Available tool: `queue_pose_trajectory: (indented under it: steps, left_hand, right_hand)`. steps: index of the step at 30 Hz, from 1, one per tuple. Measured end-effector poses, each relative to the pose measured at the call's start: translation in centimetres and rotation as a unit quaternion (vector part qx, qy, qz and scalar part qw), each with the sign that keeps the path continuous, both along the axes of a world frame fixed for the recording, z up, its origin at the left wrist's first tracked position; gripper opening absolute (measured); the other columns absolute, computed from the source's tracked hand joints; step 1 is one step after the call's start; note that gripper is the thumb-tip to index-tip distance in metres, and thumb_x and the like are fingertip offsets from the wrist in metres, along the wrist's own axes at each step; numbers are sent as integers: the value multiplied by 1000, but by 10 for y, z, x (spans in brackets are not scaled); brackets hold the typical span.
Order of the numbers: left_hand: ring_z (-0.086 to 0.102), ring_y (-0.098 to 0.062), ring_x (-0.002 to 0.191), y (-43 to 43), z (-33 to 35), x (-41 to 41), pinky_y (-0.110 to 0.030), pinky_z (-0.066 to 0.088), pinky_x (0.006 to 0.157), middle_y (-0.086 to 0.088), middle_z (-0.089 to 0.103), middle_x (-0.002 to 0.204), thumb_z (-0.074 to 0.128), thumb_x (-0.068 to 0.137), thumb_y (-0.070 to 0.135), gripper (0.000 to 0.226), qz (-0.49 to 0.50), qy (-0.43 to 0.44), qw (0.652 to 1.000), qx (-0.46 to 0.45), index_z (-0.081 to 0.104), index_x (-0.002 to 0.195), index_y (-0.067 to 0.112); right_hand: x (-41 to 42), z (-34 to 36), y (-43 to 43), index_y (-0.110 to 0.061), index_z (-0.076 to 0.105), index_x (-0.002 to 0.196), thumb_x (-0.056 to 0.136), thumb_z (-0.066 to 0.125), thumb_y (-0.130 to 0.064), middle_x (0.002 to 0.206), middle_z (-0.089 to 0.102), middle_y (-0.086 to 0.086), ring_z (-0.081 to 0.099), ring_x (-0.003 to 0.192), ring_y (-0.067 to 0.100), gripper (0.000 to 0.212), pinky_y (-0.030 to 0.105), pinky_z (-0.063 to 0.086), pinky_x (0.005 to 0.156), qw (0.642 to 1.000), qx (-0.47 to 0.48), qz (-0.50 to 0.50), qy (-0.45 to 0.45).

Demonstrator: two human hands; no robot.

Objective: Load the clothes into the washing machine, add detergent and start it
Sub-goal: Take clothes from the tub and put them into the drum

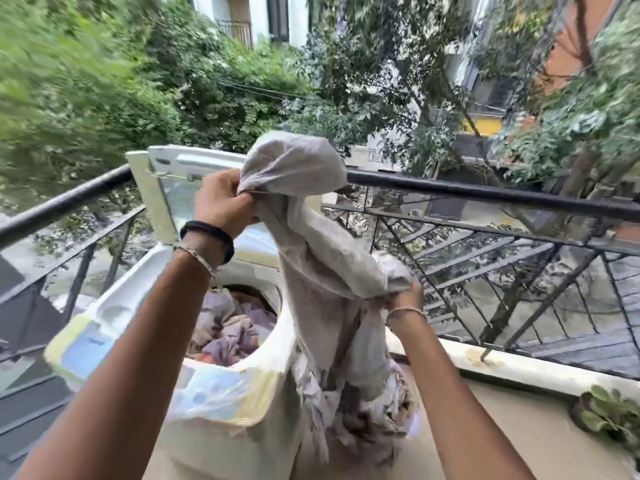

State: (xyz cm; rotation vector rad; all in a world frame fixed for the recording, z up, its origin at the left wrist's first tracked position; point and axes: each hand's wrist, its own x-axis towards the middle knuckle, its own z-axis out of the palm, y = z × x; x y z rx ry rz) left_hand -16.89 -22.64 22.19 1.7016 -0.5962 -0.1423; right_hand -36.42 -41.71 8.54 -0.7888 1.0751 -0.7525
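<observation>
A white top-loading washing machine (pixel 114 317) stands on a balcony with its lid (pixel 156 199) raised. Its drum holds purple and pink clothes (pixel 232 327). I hold a long grey garment (pixel 322 258) up over the machine's right side. My left hand (pixel 225 199) grips its top end, bunched above the lid. My right hand (pixel 405 296) grips a fold of it lower down on the right. The garment's lower end hangs into a heap of more clothes (pixel 367 414) beside the machine. The control panel (pixel 214 393) faces me, blurred.
A black metal railing (pixel 485 195) runs behind and to the right of the machine. A low white ledge (pixel 519 368) borders the balcony floor. A potted green plant (pixel 609 414) sits at the right edge. Trees and buildings lie beyond.
</observation>
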Motion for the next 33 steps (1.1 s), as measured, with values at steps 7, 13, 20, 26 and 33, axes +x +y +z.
queue_pose_trajectory:
  steps: [7,13,20,26,33]
  left_hand:
    - [62,-16,78,59,-16,70,-45,57,82,-12,73,92,64,60,20,34,-24,-82,993,77,69,94,13]
    - [69,-15,97,91,-24,133,-39,55,89,1,73,103,78,52,43,62,-41,-111,989,89,57,109,30]
    - [64,-23,110,116,-56,212,-44,54,93,-3,65,120,80,50,51,104,-63,-125,980,142,35,139,23]
    - [53,-16,122,124,-116,236,-32,43,108,0,53,136,76,32,81,135,-235,-25,907,350,26,142,19]
    - [46,-24,132,97,-172,231,-34,40,108,-12,45,145,85,65,44,108,-256,41,865,430,23,146,9]
  right_hand:
    - [92,100,27,-19,59,74,81,52,-23,82,59,12,58,73,24,11,39,51,73,988,-139,34,-63]
    - [172,174,71,-22,54,76,100,35,-13,71,53,-1,54,66,15,31,24,47,59,970,-195,73,-124]
    - [262,150,113,-15,57,74,98,41,-20,63,55,5,55,59,20,29,20,47,53,971,-89,144,-166]
    - [291,45,132,-11,70,71,91,45,-27,64,70,2,65,61,18,36,22,50,61,979,-33,161,-121]
    - [288,-104,136,-9,58,113,84,61,-19,113,64,15,60,107,30,30,33,42,83,731,-396,419,365]
